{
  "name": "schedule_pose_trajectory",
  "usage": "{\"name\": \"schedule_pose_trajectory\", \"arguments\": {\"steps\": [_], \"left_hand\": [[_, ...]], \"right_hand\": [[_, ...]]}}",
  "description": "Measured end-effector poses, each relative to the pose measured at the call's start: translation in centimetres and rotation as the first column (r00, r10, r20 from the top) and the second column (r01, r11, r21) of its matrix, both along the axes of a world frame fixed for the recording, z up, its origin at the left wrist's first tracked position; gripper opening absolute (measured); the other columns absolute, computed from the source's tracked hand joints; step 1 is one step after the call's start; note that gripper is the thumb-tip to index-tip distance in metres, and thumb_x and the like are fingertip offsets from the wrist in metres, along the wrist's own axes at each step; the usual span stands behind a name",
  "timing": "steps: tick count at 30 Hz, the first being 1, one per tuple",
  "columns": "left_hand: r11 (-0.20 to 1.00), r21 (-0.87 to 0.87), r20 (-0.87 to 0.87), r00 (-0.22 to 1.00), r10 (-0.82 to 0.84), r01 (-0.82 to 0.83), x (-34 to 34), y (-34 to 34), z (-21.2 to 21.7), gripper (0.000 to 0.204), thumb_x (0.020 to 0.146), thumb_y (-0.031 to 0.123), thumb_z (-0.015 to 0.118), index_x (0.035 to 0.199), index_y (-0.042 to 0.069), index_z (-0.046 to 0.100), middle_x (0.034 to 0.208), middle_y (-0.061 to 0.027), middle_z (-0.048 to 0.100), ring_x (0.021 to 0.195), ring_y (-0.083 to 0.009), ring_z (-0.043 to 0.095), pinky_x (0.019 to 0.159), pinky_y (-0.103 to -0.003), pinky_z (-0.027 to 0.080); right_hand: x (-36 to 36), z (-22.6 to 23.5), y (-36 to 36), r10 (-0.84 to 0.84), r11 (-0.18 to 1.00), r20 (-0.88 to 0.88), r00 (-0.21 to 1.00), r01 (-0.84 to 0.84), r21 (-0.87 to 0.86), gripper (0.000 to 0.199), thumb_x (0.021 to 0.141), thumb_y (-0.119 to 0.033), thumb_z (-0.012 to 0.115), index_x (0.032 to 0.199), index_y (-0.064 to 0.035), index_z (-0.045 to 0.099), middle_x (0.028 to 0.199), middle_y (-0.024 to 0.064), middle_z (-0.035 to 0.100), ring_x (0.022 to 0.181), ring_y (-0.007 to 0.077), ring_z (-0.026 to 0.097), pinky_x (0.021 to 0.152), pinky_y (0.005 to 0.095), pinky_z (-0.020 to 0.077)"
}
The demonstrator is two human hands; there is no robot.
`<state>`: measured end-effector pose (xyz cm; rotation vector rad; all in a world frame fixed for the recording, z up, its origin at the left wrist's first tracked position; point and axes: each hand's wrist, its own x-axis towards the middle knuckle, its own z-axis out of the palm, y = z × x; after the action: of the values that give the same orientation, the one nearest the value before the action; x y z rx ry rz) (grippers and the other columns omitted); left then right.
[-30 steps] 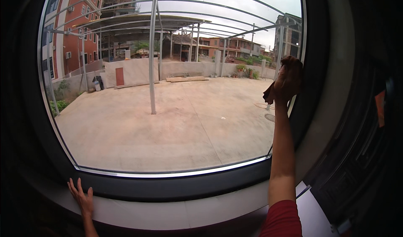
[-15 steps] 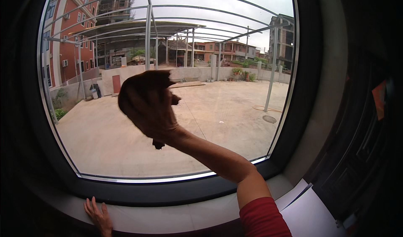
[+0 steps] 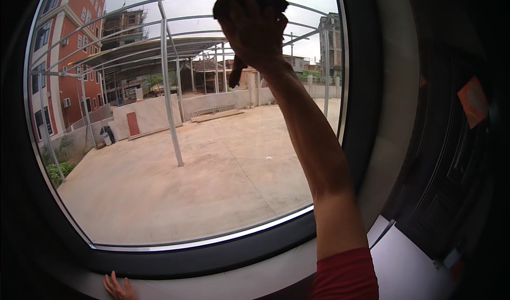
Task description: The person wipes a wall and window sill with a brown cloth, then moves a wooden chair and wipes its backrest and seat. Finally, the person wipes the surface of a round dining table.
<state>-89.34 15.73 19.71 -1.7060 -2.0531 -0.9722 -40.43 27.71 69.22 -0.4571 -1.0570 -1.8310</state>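
Note:
My right hand (image 3: 255, 32) is raised high against the window pane (image 3: 175, 194) near its top, pressing a dark brown cloth (image 3: 237, 71) flat to the glass; a corner of the cloth hangs below the palm. The arm in a red sleeve rises from the lower edge. My left hand (image 3: 118, 286) rests with fingers spread on the pale sill (image 3: 223, 279) at the bottom left, holding nothing.
A dark window frame (image 3: 356, 114) borders the glass on the right and bottom. Outside lie a concrete yard, metal posts and a red brick building. A dark door or panel (image 3: 457, 156) with an orange sticker stands at the right.
My right hand with the cloth swept from the pane's right edge to its middle left, then up to the top centre. The left hand stayed on the sill.

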Motion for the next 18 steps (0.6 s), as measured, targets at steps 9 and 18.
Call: {"name": "schedule_pose_trajectory", "arguments": {"steps": [9,18], "left_hand": [[0.994,-0.045,-0.092,0.991,0.099,-0.104,0.3,0.9,-0.5,0.046,0.092,0.037,0.054,0.129,0.01,0.048,0.129,-0.0222,0.046,0.119,-0.038,0.041,0.097,-0.048,0.036],[0.947,-0.264,0.073,0.975,0.209,-0.183,0.1,1.9,-0.6,0.048,0.096,0.032,0.048,0.136,0.007,0.041,0.141,-0.0208,0.034,0.133,-0.037,0.025,0.107,-0.045,0.026]], "right_hand": [[17.4,-8.6,-1.8,-0.22,0.963,-0.536,0.815,0.094,-0.253,0.047,0.089,-0.041,0.052,0.128,-0.0156,0.047,0.129,0.0166,0.044,0.106,0.0414,0.047,0.075,0.0573,0.038],[17.3,-25.7,-7.4,-0.206,0.874,-0.487,0.849,-0.064,-0.482,0.042,0.084,-0.027,0.047,0.115,0.0013,0.043,0.11,0.0205,0.041,0.1,0.0387,0.044,0.086,0.047,0.0351]]}}
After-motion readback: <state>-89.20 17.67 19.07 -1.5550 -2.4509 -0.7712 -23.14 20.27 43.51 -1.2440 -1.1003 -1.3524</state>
